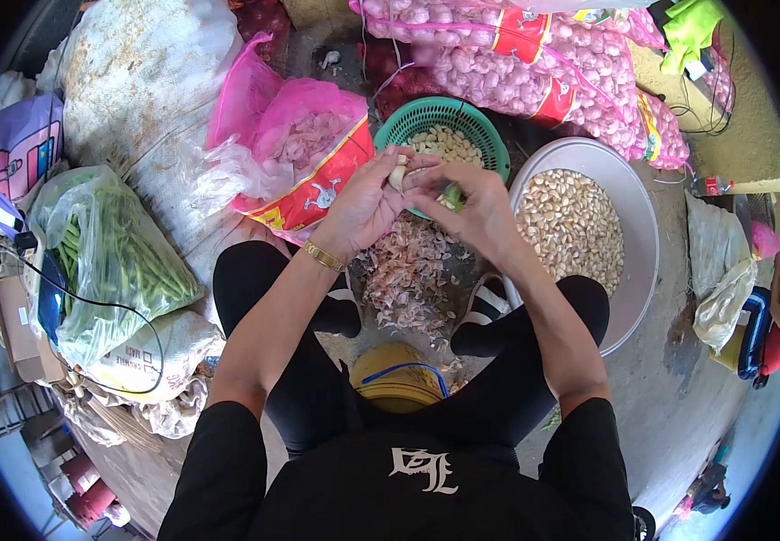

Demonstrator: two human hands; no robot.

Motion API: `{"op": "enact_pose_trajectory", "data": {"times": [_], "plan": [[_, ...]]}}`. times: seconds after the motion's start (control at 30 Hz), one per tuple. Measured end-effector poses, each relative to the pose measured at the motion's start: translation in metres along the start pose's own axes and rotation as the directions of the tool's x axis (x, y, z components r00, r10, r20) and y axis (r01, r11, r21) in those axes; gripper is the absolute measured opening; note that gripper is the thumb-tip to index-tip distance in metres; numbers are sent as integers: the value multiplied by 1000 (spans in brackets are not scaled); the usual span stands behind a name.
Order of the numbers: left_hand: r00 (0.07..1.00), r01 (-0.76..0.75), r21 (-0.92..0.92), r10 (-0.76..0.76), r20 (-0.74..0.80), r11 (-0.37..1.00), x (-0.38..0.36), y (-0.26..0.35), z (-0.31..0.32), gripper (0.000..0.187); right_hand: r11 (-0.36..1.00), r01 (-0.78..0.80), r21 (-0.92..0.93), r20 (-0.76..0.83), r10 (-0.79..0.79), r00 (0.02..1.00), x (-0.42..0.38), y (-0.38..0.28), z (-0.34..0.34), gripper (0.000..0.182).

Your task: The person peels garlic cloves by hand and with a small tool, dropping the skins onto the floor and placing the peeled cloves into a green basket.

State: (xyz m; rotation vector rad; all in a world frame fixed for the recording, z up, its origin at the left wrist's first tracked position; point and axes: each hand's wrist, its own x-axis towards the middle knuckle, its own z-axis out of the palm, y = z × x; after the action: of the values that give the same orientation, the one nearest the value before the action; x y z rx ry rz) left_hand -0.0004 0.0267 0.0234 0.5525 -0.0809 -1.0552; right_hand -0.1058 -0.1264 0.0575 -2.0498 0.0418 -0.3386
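A pale, papery-skinned garlic clove (pixel 398 173) sits pinched between the thumb and fingers of the left hand (pixel 367 206), held up over the gap between the knees, and the right hand (pixel 473 209) closes its fingers around a small green-handled tool (pixel 451 197) whose tip meets the clove; whether it is a knife or a peeler I cannot tell. Both hands hang directly above a heap of pinkish dry garlic skins (pixel 405 275) on the ground, likely so the peel drops where it already gathers. Just beyond the fingers stands a round green plastic basket (pixel 475 123) of cream-coloured cloves, within easy reach, and to the right a wide white plastic basin (pixel 635 225) holds a far larger layer of cloves, touching the right knee's side. A gold-coloured bracelet (pixel 323 256) circles the left wrist. To the left lies an opened pink mesh sack with a red printed band (pixel 304 194), its band showing a white figure and yellow characters too small to read. Further back, full pink mesh sacks of whole garlic bulbs (pixel 579 72) are stacked, their red bands likewise illegible. At far left a clear plastic bag of green beans (pixel 110 257) rests on a white woven sack (pixel 160 347) with faint print I cannot make out. The person's black shirt (pixel 426 487) carries a white angular emblem.
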Motion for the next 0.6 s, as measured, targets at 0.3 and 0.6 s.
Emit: {"op": "enact_pose_trajectory", "data": {"times": [0.3,0.6], "plan": [[1000,17,11,-17,-9,1000,1,-4,-4,26,999,13,51,-64,-9,998,-1,17,16,18],[998,-65,72,63,28,995,0,-3,12,33,968,-198,156,-49,207,977,-3,15,25,24]]}}
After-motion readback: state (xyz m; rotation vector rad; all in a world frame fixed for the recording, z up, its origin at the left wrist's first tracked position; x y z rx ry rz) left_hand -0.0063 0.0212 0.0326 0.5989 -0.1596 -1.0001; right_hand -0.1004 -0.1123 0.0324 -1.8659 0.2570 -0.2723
